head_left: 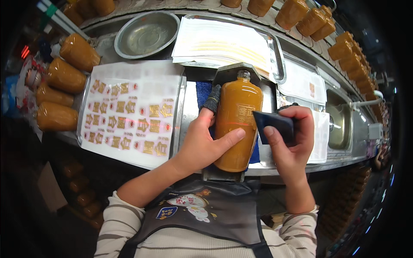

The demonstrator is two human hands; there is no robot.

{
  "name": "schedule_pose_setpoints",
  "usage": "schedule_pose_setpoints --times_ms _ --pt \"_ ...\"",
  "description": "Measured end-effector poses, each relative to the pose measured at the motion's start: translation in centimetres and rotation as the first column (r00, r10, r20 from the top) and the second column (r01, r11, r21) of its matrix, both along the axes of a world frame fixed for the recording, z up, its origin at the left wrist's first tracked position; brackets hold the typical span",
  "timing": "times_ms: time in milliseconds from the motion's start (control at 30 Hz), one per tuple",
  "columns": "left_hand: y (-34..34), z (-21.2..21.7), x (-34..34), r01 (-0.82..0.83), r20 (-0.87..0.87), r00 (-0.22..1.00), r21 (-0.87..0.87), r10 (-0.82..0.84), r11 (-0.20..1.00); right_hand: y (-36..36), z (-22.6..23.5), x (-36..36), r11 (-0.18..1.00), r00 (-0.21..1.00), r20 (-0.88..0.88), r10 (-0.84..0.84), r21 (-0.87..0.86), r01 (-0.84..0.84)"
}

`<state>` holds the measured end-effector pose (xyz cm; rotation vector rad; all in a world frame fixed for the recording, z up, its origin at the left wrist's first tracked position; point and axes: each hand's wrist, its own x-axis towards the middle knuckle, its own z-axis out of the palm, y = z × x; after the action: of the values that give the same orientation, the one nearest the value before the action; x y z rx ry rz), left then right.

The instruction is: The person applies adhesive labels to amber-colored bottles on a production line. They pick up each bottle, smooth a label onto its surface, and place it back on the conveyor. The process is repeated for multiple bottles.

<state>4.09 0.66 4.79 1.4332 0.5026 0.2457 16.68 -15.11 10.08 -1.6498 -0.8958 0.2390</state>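
A glossy brown-orange bottle [236,99] lies in a metal cradle [223,76], its neck pointing away from me. A gold decal [245,114] sits on its upper face. My left hand [206,142] is closed around the bottle's left side, with the thumb across its front and a dark grey cover on one finger. Between the thumb and fingers of my right hand [297,148] is a dark blue flat scraper [278,125]. The scraper's pointed corner is at the bottle's right side, beside the decal; whether it touches cannot be made out.
At left, a tray holds a white sheet of gold decals [129,152], with several brown bottles [64,75] beyond it. A metal bowl [148,36] and stacked white sheets [215,41] are at the back. White cloths [301,81] and a sink [340,129] are at right; more bottles line the far shelf.
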Motion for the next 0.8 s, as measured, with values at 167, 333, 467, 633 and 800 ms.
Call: schedule_pose_setpoints --times_ms 167,333,467,633,800 --pt "-0.1 0.7 0.2 0.004 0.038 0.999 -0.084 -0.001 0.996 3.6 0.2 2.7 0.999 0.901 0.431 0.047 -0.035 -0.036" --pt "0.5 0.8 0.1 0.06 0.097 0.994 -0.211 -0.04 0.976 2.1 -0.9 3.3 0.99 0.606 0.789 0.102 -0.021 -0.139" --pt "0.6 0.8 0.2 0.103 0.191 0.981 -0.359 -0.035 0.928 -1.4 -0.1 -1.4 0.927 0.699 0.631 0.336 -0.088 -0.365" --pt "0.7 1.2 0.0 0.075 0.136 0.99 -0.355 -0.028 0.932 4.6 0.5 4.3 0.994 0.696 0.715 0.063 0.018 -0.108" --pt "1.0 -0.5 -0.6 0.03 0.144 0.989 -0.346 0.022 0.938 0.6 -0.5 -1.7 0.843 0.559 0.661 0.502 -0.227 -0.489"
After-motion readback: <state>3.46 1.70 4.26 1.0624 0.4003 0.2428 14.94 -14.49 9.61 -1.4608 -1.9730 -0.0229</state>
